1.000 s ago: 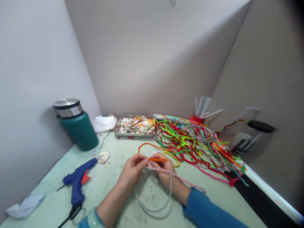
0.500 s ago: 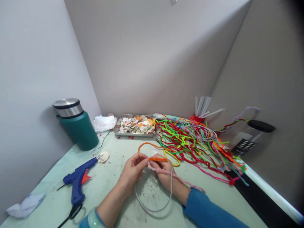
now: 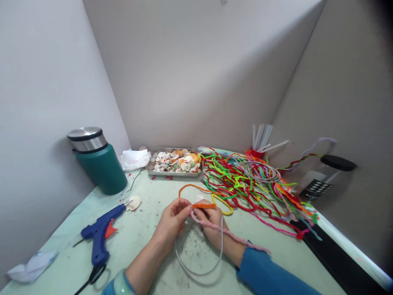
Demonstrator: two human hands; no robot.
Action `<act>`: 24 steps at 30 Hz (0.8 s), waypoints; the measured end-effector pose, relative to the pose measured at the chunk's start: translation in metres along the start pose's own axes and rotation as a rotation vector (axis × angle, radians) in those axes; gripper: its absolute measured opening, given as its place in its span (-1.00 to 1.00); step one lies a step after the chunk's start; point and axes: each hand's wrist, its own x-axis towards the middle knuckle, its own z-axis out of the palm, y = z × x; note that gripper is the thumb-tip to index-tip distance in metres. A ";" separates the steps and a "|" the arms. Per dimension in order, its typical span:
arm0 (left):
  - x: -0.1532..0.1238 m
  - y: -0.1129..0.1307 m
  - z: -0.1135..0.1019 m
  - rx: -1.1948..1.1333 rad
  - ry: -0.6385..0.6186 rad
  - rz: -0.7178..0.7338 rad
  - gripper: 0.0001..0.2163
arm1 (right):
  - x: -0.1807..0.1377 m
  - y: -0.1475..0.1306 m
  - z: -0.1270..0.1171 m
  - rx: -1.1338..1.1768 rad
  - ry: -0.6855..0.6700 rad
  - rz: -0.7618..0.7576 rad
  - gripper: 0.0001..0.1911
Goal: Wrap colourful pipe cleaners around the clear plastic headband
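My left hand (image 3: 172,221) and my right hand (image 3: 211,223) meet low in the middle of the table, both pinched on a grey wire hoop (image 3: 199,262) that hangs toward me. An orange pipe cleaner (image 3: 204,206) is wound tightly round the hoop between my fingertips, and its loose end loops away behind. A pink pipe cleaner (image 3: 233,235) runs from my fingers across my right wrist. A white shell sits just behind my right fingers.
A pile of coloured pipe cleaners (image 3: 245,180) spreads at the right, with grey wire rings (image 3: 260,172) on it. A metal tray of shells (image 3: 175,162) stands at the back. A blue glue gun (image 3: 101,231), scissors (image 3: 92,276) and a green flask (image 3: 98,162) are at the left.
The orange wound section has shortened under my right fingers, and the pink pipe cleaner has swung slightly toward me across the wrist. Both hands stay in place.
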 end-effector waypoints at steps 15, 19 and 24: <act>0.002 -0.003 -0.002 0.068 0.022 0.008 -0.72 | 0.000 0.000 0.001 -0.033 0.075 0.000 -0.88; 0.003 -0.004 -0.003 0.086 0.037 0.006 -0.73 | 0.000 0.000 0.000 -0.041 0.028 0.008 -0.87; 0.002 -0.002 -0.003 -0.021 0.035 -0.030 -0.74 | 0.000 -0.003 -0.001 0.001 0.035 0.041 -0.89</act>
